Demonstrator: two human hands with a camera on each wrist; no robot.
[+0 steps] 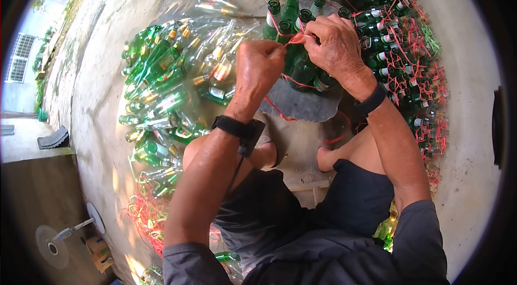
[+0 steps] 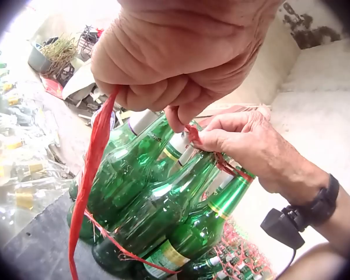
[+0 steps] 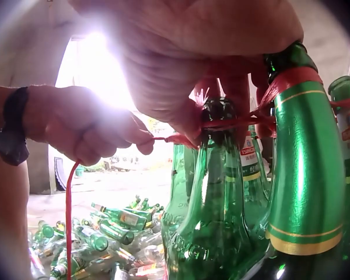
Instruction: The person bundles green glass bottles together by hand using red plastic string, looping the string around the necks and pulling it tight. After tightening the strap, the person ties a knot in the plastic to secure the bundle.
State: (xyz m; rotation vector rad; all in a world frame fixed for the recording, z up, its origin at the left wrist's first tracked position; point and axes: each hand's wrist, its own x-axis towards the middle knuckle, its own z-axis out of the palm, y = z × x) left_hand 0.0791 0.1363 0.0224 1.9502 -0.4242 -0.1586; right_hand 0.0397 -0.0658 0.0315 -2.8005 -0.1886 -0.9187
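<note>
A cluster of upright green glass bottles (image 1: pixel 292 8) stands on a dark flat slab (image 1: pixel 307 104) in front of the person. Red plastic twine (image 3: pixel 227 123) runs around the bottle necks, and a second strand (image 2: pixel 122 248) circles the bodies lower down. My left hand (image 1: pixel 260 67) grips the twine in curled fingers, its loose tail (image 2: pixel 90 186) hanging below the fist. Over the bottle tops, my right hand (image 1: pixel 336 45) pinches the twine between thumb and finger close to a neck. A short red stretch links the two hands.
A heap of loose green and clear bottles (image 1: pixel 161 86) lies on the floor at left. Bundles of twine-bound bottles (image 1: pixel 398 43) line the right side. Tangled red twine (image 1: pixel 145 215) sits at lower left, near a dumbbell-like bar with discs (image 1: pixel 75 228).
</note>
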